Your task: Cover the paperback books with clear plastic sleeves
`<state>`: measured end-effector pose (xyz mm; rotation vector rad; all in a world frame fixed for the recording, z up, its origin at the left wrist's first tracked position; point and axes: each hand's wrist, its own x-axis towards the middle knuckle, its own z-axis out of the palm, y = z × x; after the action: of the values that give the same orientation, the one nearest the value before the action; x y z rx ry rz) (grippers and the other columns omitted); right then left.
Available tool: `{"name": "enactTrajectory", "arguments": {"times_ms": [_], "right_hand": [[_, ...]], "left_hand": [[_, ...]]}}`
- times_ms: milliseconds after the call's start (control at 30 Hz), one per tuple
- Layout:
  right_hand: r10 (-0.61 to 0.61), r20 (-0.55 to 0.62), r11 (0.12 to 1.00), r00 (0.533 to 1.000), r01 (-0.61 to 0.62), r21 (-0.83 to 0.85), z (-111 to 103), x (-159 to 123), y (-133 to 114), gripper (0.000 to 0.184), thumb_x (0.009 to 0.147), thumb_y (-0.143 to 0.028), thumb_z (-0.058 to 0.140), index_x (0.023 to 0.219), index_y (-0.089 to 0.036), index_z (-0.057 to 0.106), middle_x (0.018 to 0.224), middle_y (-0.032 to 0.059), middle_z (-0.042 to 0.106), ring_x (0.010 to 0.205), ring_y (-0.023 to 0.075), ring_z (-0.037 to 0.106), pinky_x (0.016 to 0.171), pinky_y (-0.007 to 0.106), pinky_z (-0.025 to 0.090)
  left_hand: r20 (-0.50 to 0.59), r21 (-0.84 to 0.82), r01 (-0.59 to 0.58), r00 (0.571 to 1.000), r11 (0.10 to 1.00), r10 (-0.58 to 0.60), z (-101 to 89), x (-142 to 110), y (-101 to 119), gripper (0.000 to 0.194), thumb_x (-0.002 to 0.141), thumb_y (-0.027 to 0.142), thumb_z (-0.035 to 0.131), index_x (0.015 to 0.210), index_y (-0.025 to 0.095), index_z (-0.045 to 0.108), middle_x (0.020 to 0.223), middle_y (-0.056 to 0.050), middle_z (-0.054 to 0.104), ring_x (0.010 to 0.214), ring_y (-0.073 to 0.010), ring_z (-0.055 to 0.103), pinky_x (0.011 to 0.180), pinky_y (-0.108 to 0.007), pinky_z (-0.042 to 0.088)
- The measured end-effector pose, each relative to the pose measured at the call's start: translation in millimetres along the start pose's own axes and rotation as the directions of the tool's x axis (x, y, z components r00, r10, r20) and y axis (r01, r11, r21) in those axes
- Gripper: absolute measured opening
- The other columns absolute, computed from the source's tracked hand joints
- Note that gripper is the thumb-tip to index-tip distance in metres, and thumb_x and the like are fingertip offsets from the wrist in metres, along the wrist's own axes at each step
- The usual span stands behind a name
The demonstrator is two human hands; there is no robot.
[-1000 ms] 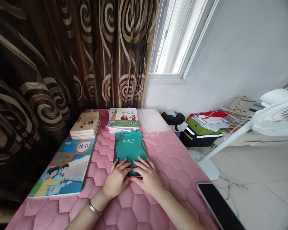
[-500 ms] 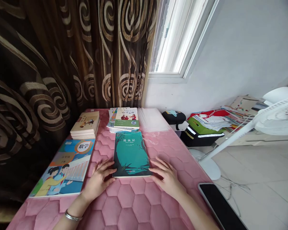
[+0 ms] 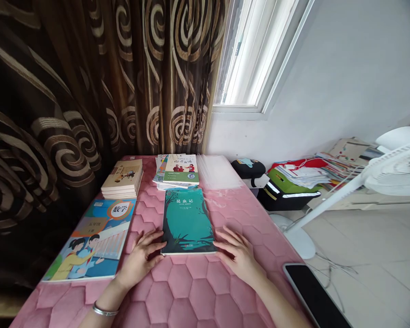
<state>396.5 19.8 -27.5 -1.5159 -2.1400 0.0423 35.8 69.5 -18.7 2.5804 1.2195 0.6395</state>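
Note:
A teal book (image 3: 187, 223) lies face up on the pink quilted cover, with a dark tree and grass pattern around its edge. My left hand (image 3: 145, 255) rests at its lower left side, fingers apart and fingertips at the edge. On the opposite side, my right hand (image 3: 235, 253) has its fingers spread, tips touching or very close to the right edge. Neither hand is wrapped round the book. Left of my left hand is a blue maths textbook (image 3: 95, 241) with cartoon children on its cover.
Behind the textbook stands a stack of small tan books (image 3: 123, 177). Further back are a pile of thin books (image 3: 181, 168) and clear plastic covers (image 3: 218, 172). A phone (image 3: 314, 291) lies at the right edge, near a white fan (image 3: 341, 187). A curtain (image 3: 71, 91) hangs behind.
Both hands and the book hold the same positions. The view has shifted very slightly.

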Motion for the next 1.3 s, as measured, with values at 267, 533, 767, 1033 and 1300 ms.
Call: {"name": "enactTrajectory", "arguments": {"times_ms": [267,533,767,1033,1300], "right_hand": [[0.04,0.051,0.996,0.998,-0.036,-0.086,-10,5,-24,0.027,0.086,-0.045,0.058,0.11,-0.036,0.069,0.141,0.0004,0.053,0.138,0.0339,0.034,0.106,0.064,0.026],[0.017,0.08,0.999,0.997,-0.013,-0.042,11,29,-85,0.02,0.084,-0.041,0.064,0.1,-0.031,0.069,0.144,0.0017,0.049,0.14,0.0342,0.029,0.109,0.066,0.017],[0.05,-0.016,0.999,0.999,-0.05,-0.021,21,28,-80,0.016,0.084,-0.041,0.065,0.096,-0.033,0.071,0.137,0.0015,0.057,0.137,0.0333,0.036,0.106,0.061,0.024],[0.082,-0.026,0.995,0.996,-0.083,-0.056,7,5,-29,0.019,0.086,-0.041,0.061,0.1,-0.036,0.072,0.136,0.0013,0.057,0.133,0.0336,0.042,0.102,0.061,0.03],[0.112,0.017,0.993,0.994,-0.111,-0.04,2,-3,-7,0.022,0.086,-0.038,0.059,0.106,-0.04,0.071,0.138,-0.0011,0.055,0.135,0.0309,0.041,0.103,0.057,0.034]], "left_hand": [[0.019,0.086,0.033,0.999,0.996,-0.035,-4.5,8,26,0.033,0.083,0.023,0.063,0.114,0.034,0.066,0.138,-0.004,0.056,0.133,-0.0314,0.043,0.109,-0.068,0.021],[0.051,0.02,-0.056,0.997,0.998,0.055,17.4,41,84,0.035,0.08,0.012,0.061,0.107,0.033,0.068,0.135,-0.002,0.058,0.134,-0.0308,0.041,0.112,-0.066,0.014],[-0.007,0.008,0.022,1.0,1.0,-0.022,20.3,36,68,0.033,0.078,0.012,0.063,0.105,0.032,0.068,0.13,-0.004,0.062,0.13,-0.0314,0.046,0.11,-0.067,0.017],[-0.046,0.004,0.12,0.992,0.993,-0.12,0.0,9,27,0.023,0.08,0.025,0.067,0.102,0.032,0.071,0.129,-0.004,0.063,0.126,-0.0302,0.05,0.108,-0.065,0.021],[-0.071,0.024,0.107,0.992,0.994,-0.105,-2.0,-4,8,0.029,0.079,0.029,0.068,0.108,0.034,0.069,0.127,-0.005,0.064,0.124,-0.029,0.053,0.11,-0.06,0.022]]}}
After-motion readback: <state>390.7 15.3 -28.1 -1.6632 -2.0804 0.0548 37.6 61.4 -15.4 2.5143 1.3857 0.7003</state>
